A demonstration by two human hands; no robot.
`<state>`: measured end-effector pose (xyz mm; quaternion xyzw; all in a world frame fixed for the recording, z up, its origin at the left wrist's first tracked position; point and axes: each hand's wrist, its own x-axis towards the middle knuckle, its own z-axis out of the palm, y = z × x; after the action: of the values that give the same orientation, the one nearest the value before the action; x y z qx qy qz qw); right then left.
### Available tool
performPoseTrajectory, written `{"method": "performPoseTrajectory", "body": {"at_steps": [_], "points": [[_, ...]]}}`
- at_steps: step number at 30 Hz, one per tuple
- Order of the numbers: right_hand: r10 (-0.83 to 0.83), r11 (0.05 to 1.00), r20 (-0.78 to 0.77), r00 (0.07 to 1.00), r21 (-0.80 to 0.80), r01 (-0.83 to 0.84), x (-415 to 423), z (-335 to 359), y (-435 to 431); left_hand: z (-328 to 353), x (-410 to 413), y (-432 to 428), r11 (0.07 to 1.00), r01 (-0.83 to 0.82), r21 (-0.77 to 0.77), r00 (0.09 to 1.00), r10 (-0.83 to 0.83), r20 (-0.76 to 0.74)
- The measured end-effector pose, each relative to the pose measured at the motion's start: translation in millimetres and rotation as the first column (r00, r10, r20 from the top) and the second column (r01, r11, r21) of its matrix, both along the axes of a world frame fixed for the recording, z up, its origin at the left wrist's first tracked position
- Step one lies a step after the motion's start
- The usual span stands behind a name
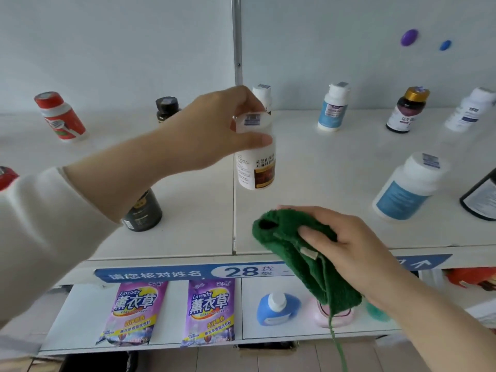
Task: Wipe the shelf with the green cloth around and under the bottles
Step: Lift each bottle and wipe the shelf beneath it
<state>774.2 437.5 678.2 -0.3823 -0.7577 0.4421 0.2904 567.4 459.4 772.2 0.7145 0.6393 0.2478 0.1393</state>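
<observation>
My left hand (212, 127) grips a white bottle (256, 167) by its cap and holds it lifted above the white shelf (322, 183), near the seam between two shelf panels. My right hand (346, 242) presses the green cloth (290, 242) on the shelf's front edge, just below and right of the lifted bottle. Part of the cloth hangs over the edge, with a loose green thread dangling. Other bottles stand on the shelf: a white and blue one (410, 186) to the right, a black one (143, 210) partly hidden under my left forearm.
At the back stand a red bottle (60, 115), a black-capped bottle (166, 107), a white bottle (332, 107), a gold-capped dark bottle (406, 110) and another white one (469, 110). A lower shelf holds two purple lavender bags (131, 312) and a blue bottle (276, 307).
</observation>
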Motion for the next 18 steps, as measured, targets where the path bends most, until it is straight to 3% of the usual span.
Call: {"method": "performPoseTrajectory", "body": {"at_steps": [5, 9, 14, 18], "points": [[-0.396, 0.917, -0.185, 0.9, -0.127, 0.377, 11.8, -1.3, 16.7, -21.7, 8.9, 5.5, 0.995, -0.002, -0.104, 1.0, 0.0, -0.023], [-0.543, 0.831, -0.286, 0.79, -0.319, 0.456, -4.2, 10.7, 39.3, -33.3, 15.5, 7.8, 0.987, -0.01, -0.159, 1.0, 0.008, -0.013], [-0.574, 0.819, -0.277, 0.771, -0.22, 0.53, -30.1, 28.7, 81.1, -39.2, 23.0, 4.9, 0.98, 0.075, -0.185, 0.997, -0.077, -0.004], [-0.593, 0.804, -0.175, 0.786, -0.08, 0.589, -42.9, 29.9, 127.2, -36.2, 16.6, 5.4, 0.96, 0.124, -0.251, 0.992, -0.128, 0.003]]}}
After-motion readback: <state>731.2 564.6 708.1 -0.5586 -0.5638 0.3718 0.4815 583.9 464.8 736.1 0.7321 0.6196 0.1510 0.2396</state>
